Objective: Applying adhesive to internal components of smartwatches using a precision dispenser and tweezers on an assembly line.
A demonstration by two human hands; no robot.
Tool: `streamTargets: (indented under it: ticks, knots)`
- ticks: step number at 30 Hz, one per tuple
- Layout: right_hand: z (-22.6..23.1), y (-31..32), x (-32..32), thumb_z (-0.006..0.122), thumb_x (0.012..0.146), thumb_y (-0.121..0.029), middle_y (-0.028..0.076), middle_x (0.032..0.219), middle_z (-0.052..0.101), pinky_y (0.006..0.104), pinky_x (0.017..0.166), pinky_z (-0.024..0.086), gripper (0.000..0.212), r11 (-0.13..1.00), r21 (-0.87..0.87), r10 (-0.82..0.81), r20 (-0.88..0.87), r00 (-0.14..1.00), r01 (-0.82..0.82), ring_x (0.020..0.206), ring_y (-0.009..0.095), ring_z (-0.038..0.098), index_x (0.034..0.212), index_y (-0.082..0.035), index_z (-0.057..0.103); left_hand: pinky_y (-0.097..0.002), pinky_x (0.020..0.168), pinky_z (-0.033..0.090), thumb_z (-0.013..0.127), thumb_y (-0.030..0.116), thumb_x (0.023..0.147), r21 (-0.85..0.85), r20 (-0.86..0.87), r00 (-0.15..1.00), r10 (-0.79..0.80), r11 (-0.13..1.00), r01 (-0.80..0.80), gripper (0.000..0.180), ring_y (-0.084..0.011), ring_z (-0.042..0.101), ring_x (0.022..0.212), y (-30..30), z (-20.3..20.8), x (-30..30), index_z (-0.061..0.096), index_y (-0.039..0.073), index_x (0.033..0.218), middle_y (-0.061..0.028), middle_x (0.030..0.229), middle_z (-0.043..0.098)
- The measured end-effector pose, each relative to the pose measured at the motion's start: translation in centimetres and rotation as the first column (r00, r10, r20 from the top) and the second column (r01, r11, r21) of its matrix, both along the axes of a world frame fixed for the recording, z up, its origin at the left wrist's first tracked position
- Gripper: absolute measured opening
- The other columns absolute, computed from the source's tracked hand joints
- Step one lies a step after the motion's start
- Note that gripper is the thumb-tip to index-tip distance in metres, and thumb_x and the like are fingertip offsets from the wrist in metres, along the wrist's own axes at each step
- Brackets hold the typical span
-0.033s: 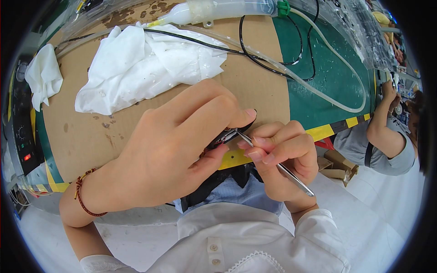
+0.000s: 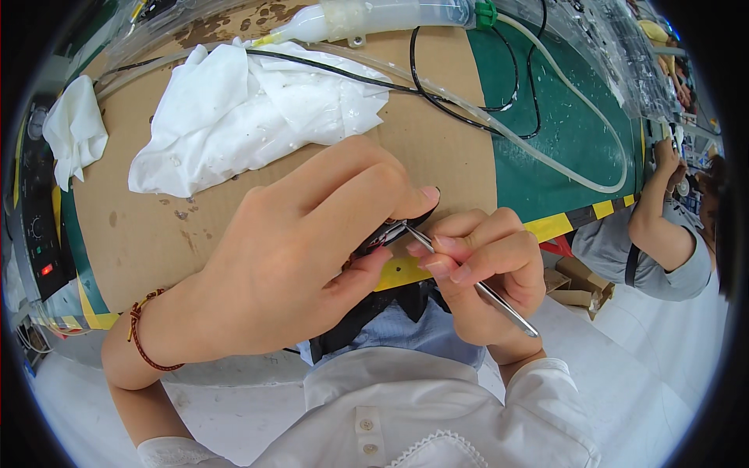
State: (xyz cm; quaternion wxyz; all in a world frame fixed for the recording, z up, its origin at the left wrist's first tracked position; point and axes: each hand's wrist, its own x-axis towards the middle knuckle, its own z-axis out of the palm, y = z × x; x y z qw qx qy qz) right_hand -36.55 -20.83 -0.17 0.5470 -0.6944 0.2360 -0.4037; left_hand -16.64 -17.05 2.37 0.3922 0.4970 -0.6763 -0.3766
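My left hand (image 2: 304,234) is closed round a small black part (image 2: 382,236) with shiny bits on its inner side. Most of that part is hidden behind my fingers, and its kind cannot be made out. Metal tweezers (image 2: 499,303) are pinched in my right hand (image 2: 495,269), close by on the right. Their fine tips reach the edge of the black part beside my left fingertips. Both hands are above the table's near edge.
Brown cardboard (image 2: 121,249) covers much of the green table (image 2: 562,148). White cloths (image 2: 234,117) lie beyond my left hand. Farther back are a clear syringe barrel (image 2: 390,19), a hose (image 2: 577,181) and black cables (image 2: 413,74). A black control box (image 2: 39,234) stands left; a co-worker (image 2: 663,242) sits right.
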Motion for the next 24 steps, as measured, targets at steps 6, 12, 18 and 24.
streamTargets:
  ticks: [6,12,18,24]
  knots:
    - [-0.18,-0.19,-0.13,0.066,0.071,0.016,0.012,0.084,0.055,0.0290,0.069,0.052,0.025,0.998,-0.068,0.005,0.003,1.000,-0.005,0.080,0.023,0.064,0.083,-0.002,0.055,-0.0201,0.054,0.046,0.064,-0.016,0.066,0.007,-0.007,1.000,-0.003,1.000,0.003,0.040,-0.0113,0.056,0.076,-0.12,-0.04,-0.01,0.058,-0.002,0.103,-0.0116,0.100,0.055]
    - [-0.18,-0.41,-0.01,0.067,0.070,0.015,0.013,0.085,0.056,0.0302,0.068,0.052,0.023,0.994,-0.102,0.051,0.037,0.998,-0.047,0.080,0.025,0.064,0.082,-0.002,0.055,-0.0204,0.054,0.047,0.064,-0.016,0.066,0.015,-0.017,1.000,-0.012,1.000,0.012,0.040,-0.0114,0.056,0.077,-0.15,0.16,-0.05,0.058,-0.002,0.103,-0.0119,0.101,0.054]
    - [0.25,-0.38,0.20,0.061,0.078,0.012,0.009,0.087,0.048,0.0366,0.067,0.055,0.020,0.987,-0.127,0.097,-0.035,0.995,-0.100,0.078,0.024,0.060,0.082,-0.004,0.049,-0.0202,0.058,0.049,0.063,-0.016,0.067,0.062,-0.039,0.999,-0.027,0.998,0.030,0.041,-0.0120,0.058,0.082,-0.13,-0.03,0.07,0.056,-0.002,0.106,-0.0123,0.104,0.053]
    - [0.11,-0.19,0.08,0.061,0.078,0.011,0.009,0.087,0.049,0.0366,0.067,0.057,0.021,0.991,-0.071,0.116,0.021,0.993,-0.114,0.079,0.024,0.060,0.081,-0.005,0.048,-0.0196,0.059,0.050,0.063,-0.016,0.068,0.078,-0.028,0.999,-0.034,0.996,0.036,0.042,-0.0119,0.058,0.084,-0.13,0.21,0.14,0.055,-0.003,0.107,-0.0123,0.105,0.053]
